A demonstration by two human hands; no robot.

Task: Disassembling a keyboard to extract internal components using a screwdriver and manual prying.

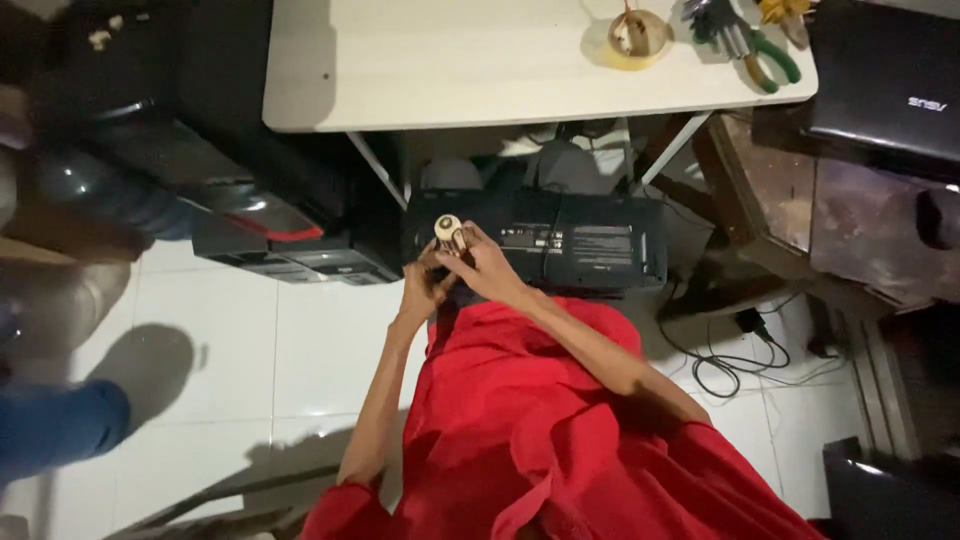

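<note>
Both my hands meet in front of me over a black box-shaped device that sits on the floor under a white table. My right hand pinches a small round pale object near the device's left end. Just left of it and slightly lower, my left hand has its fingers curled against the same object; how much of it this hand grips is unclear. I wear red clothing.
A roll of tape and green-handled pliers lie on the table's far right. A closed black laptop rests at the right. A black computer case lies at the left. Cables trail on the white tile floor.
</note>
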